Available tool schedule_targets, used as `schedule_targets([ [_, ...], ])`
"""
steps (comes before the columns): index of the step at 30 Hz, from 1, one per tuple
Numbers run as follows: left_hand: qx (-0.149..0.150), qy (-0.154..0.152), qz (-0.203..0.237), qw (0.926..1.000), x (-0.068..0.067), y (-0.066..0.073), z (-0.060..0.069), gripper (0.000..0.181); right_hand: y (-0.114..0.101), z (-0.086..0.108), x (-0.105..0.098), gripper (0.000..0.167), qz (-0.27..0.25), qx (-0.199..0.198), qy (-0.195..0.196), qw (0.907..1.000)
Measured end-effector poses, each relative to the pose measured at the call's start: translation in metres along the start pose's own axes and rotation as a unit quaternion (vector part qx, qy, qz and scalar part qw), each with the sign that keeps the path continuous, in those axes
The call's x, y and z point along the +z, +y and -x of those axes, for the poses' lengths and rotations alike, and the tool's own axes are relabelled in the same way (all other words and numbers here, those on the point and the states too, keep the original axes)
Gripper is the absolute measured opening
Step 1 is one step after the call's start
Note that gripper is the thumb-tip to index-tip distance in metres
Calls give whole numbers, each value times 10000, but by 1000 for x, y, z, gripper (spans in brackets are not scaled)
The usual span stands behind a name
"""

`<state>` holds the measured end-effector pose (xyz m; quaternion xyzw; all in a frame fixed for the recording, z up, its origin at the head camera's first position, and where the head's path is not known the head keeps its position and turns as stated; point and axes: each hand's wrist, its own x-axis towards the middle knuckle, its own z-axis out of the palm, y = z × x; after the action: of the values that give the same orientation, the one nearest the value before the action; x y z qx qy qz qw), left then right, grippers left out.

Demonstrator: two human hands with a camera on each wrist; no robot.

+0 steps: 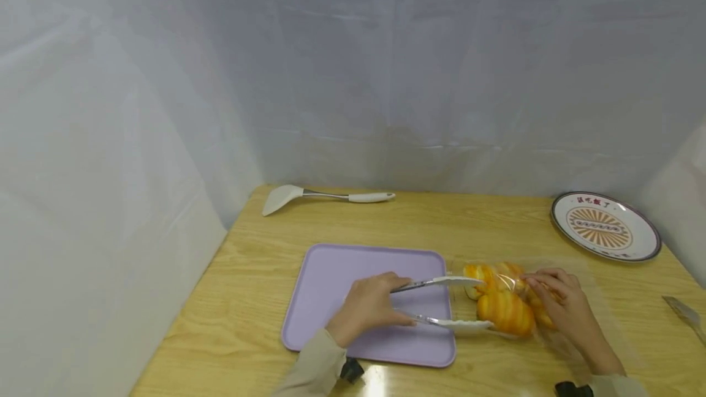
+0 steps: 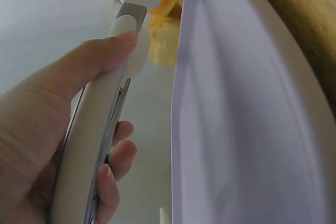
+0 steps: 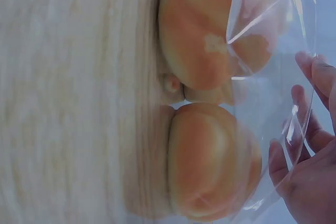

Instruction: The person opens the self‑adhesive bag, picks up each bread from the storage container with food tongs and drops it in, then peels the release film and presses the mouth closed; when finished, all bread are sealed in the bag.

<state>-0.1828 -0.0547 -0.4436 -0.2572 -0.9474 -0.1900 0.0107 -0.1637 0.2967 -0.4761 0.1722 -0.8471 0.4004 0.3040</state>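
Over the lilac tray (image 1: 336, 277), my left hand (image 1: 369, 305) holds tongs (image 1: 460, 325) spread, apparently to span bread rolls (image 1: 504, 312); right of it, my right hand (image 1: 562, 302) pinches the clear bag (image 3: 278, 93), seemingly for access.

White spatula (image 1: 361, 198), patterned plate (image 1: 605, 227), wooden table (image 1: 226, 323)

We count two hands, one left hand (image 1: 371, 304) and one right hand (image 1: 568, 311), with two sleeves (image 1: 317, 363) and two black wrist pieces (image 1: 351, 370). We see one pair of tongs (image 2: 89, 129), one tray (image 1: 331, 280), one plate (image 1: 600, 228) and one turner (image 1: 371, 198). We make out at least four breads (image 1: 506, 312), though overlap keeps us from a sure total, plus one clear bag (image 3: 262, 90), one table (image 1: 231, 287) and one metal tool (image 1: 684, 313), cut off by the frame edge.
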Motion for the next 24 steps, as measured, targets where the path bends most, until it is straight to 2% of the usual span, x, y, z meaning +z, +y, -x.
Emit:
schedule_targets([
  [4, -342, 107, 364, 9987, -7, -18, 10, 73, 1, 0, 1, 10, 6, -40, 40, 10000],
  [7, -555, 355, 670, 9956, -15, -34, 23, 72, 1, -1, 1, 10, -10, -96, 55, 9999],
  [10, -865, 663, 1005, 9889, -23, -51, 39, 72, 1, 0, 1, 11, -3, -95, 58, 9999],
  [14, -1609, 992, 1461, 9710, -33, -74, 63, 75, 2, 2, 1, 11, -6, -80, 67, 9999],
  [18, -2411, 1257, 1734, 9466, -45, -99, 87, 80, 3, 3, 2, 11, 0, -69, 49, 10000],
  [23, -3286, 1480, 1743, 9164, -60, -129, 117, 88, 2, 2, 2, 12, -25, -50, 24, 10000],
  [24, -3411, 1484, 1663, 9132, -63, -134, 123, 91, 2, 2, 2, 12, -48, -53, 18, 10000],
])
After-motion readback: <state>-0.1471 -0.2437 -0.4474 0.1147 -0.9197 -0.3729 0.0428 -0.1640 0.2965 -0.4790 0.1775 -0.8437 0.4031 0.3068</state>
